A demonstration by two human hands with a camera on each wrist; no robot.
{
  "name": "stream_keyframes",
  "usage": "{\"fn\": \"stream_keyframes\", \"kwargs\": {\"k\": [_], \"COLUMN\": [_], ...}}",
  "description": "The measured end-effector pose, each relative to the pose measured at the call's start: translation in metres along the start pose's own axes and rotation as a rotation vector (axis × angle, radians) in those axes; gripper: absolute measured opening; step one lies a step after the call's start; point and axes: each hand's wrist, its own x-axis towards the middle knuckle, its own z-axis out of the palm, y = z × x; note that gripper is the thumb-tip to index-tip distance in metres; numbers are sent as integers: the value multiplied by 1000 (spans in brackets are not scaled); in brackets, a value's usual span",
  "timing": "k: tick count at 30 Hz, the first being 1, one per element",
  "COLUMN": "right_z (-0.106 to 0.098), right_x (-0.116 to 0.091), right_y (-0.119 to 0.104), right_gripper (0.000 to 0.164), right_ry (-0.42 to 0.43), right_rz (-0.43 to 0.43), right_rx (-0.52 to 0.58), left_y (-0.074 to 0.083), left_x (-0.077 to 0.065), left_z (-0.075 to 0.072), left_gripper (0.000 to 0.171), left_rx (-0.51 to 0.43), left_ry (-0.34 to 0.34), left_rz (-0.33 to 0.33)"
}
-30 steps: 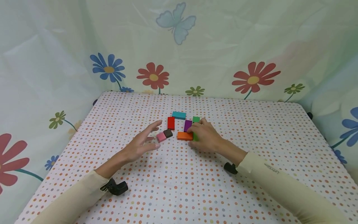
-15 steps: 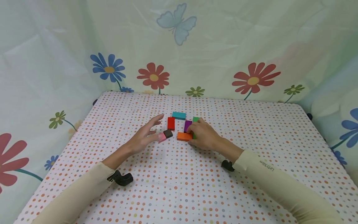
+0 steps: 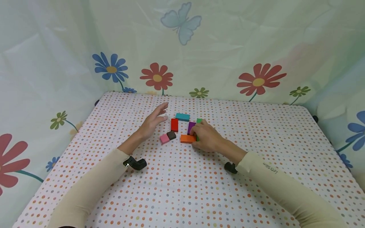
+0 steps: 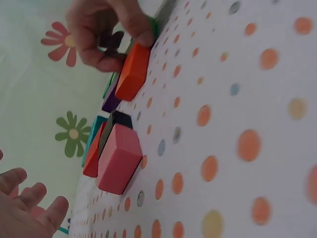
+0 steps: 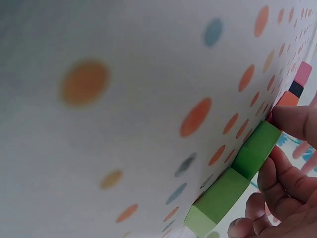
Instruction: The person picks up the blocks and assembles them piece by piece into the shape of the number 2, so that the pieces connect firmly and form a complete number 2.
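Observation:
My right hand (image 3: 209, 136) pinches the right end of an orange block (image 3: 187, 139) between thumb and fingers, low over the table. Right behind it lies a purple block (image 3: 191, 128). A green block (image 3: 199, 120) is partly covered by the same hand; in the right wrist view a lighter green block (image 5: 218, 201) and a darker green one (image 5: 257, 148) line up end to end. My left hand (image 3: 152, 123) holds nothing, fingers extended, left of the red block (image 3: 174, 125). A pink block (image 3: 164, 138) and a dark block (image 3: 171, 135) sit together nearer me.
A teal block (image 3: 182, 117) lies crosswise behind the red one. The dotted cloth (image 3: 176, 190) covers the table, whose back edge meets a flowered curtain (image 3: 219, 47). A black wrist camera (image 3: 137, 163) sticks out under my left sleeve.
My left hand has moved forward, from beside the pink block to near the red and teal blocks. The right hand has barely shifted and keeps its pinch on the orange block.

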Motion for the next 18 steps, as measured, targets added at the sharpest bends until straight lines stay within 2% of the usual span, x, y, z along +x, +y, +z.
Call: {"fn": "stream_keyframes", "kwargs": {"k": [9, 14, 18], "right_z": [1, 1, -1], "right_x": [1, 0, -2], "right_y": [2, 1, 0], "right_gripper": [31, 30, 31], "right_ry": [-26, -38, -44], "right_rz": [10, 0, 0], "right_rx": [56, 70, 82], "left_y": [-5, -6, -5], "left_x": [20, 21, 18], "left_z": [-1, 2, 5], "left_gripper": [62, 63, 64], "left_rx": [-63, -98, -88], "left_ry": [39, 19, 23], "left_rz": [-20, -27, -4]}}
